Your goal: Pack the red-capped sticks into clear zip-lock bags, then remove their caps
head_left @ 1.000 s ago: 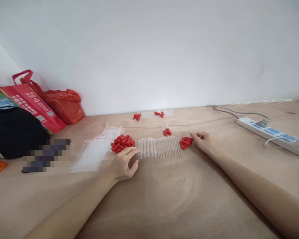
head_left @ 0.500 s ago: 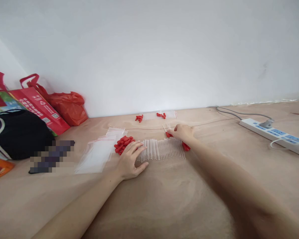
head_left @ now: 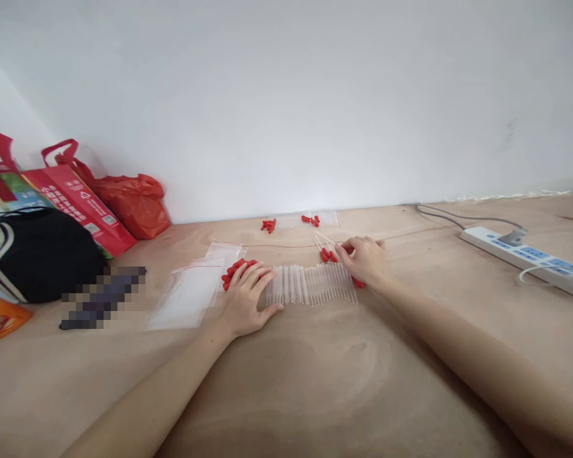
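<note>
A row of clear dropper tubes (head_left: 310,285) lies side by side on the table between my two hands. My left hand (head_left: 248,299) rests open at the row's left end, fingers outstretched, partly covering a pile of red rubber bulbs (head_left: 233,271). Just behind the row, my right hand (head_left: 365,259) pinches a dropper whose thin clear tube (head_left: 325,238) points left towards the wall; its other end is hidden in the fingers. Several droppers with red bulbs (head_left: 328,255) lie left of that hand. More red bulbs (head_left: 358,282) show beneath its wrist.
Clear zip bags (head_left: 186,296) lie left of the pile. Near the wall sit small groups of red bulbs (head_left: 268,226) with clear bags. Shopping bags (head_left: 76,197) and a black drawstring bag (head_left: 42,254) stand left. A power strip (head_left: 530,254) with cables lies right.
My right hand has drawn back to the right from the red-bulbed droppers, with a dropper now showing in its fingers. My left hand has stayed nearly in place.
</note>
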Available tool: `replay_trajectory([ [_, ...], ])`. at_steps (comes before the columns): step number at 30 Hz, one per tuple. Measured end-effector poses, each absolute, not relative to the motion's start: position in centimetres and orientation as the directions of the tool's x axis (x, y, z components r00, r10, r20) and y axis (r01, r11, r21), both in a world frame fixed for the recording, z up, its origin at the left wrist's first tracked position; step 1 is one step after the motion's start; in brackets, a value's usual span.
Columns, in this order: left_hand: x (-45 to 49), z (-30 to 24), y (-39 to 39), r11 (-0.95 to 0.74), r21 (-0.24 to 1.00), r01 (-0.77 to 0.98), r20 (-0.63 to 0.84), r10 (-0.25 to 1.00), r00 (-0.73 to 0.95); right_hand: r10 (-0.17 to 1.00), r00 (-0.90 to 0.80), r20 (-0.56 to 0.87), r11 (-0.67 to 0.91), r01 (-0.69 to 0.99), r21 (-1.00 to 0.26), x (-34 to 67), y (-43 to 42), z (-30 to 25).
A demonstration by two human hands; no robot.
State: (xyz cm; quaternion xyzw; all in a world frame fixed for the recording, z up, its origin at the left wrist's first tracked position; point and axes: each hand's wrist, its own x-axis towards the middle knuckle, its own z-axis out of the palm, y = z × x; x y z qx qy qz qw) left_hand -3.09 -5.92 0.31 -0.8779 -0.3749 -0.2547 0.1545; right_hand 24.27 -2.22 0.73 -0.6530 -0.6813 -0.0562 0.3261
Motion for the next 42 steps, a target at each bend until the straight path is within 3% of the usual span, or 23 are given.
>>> replay_trajectory([
  [4, -2.4, 0.5, -6.8, -0.696, -0.052, 0.716, 0.627, 0.535, 0.566, 0.701, -0.203, 0.684, 0.455, 0.865, -0.210, 25.9, -7.2, -0.9],
  [7, -1.1, 0.4, -7.7, -0.740, -0.033, 0.672, 0.658, 0.490, 0.572, 0.630, -0.366, 0.685, 0.583, 0.806, -0.104, 26.0, -9.9, -1.7],
  [12, 1.3, -0.3, -8.8, -0.804, -0.070, 0.591, 0.636, 0.421, 0.647, 0.587, -0.408, 0.699, 0.651, 0.751, -0.108, 24.0, -10.5, -1.9],
  [20, 2.5, -0.8, -9.3, -0.790, -0.130, 0.599, 0.642, 0.393, 0.658, 0.540, -0.493, 0.682, 0.732, 0.675, -0.092, 22.9, -10.1, -2.1],
  [34, 2.0, -0.6, -9.8, -0.789, -0.126, 0.601, 0.648, 0.393, 0.652, 0.497, -0.526, 0.691, 0.776, 0.626, -0.082, 23.6, -10.5, -2.0],
  [37, 1.0, -0.4, -9.7, -0.773, -0.105, 0.626, 0.693, 0.394, 0.604, 0.551, -0.457, 0.698, 0.733, 0.665, -0.142, 24.9, -10.2, -2.0],
  [42, -0.5, -1.1, -9.5, -0.768, -0.052, 0.638, 0.722, 0.413, 0.555, 0.668, -0.201, 0.716, 0.580, 0.743, -0.333, 27.0, -8.3, -2.2],
])
